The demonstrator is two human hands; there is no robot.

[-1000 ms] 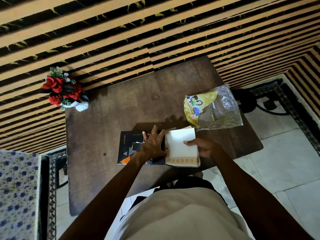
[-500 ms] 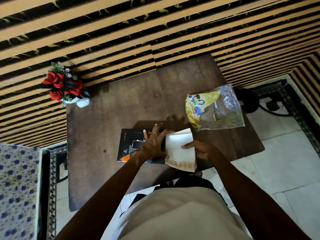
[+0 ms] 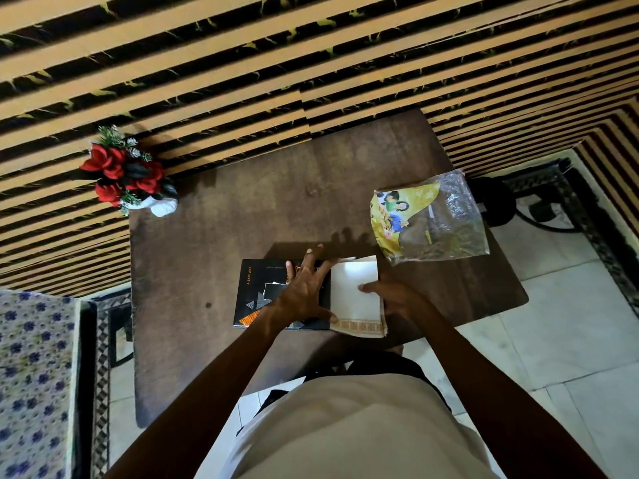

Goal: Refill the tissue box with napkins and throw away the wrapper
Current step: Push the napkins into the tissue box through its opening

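A black tissue box [image 3: 257, 299] with orange and grey triangles lies flat near the table's front edge. My left hand [image 3: 306, 293] rests spread on the box's right half, fingers apart. A stack of white napkins [image 3: 354, 302] with a tan patterned border sits at the box's right end. My right hand [image 3: 394, 299] holds that stack from the right side, thumb on top. The empty clear wrapper [image 3: 435, 223] with a yellow printed picture lies on the table to the right, apart from both hands.
The brown wooden table [image 3: 224, 236] stands against a striped wall. A white vase of red flowers [image 3: 128, 174] is at its back left corner. A black stand [image 3: 498, 202] is on the tiled floor at right, a floral cloth [image 3: 31, 375] at left.
The napkin stack has dropped from a tilted, lifted pose to lie flatter against the box's right end. My left hand has spread its fingers wider over the box.
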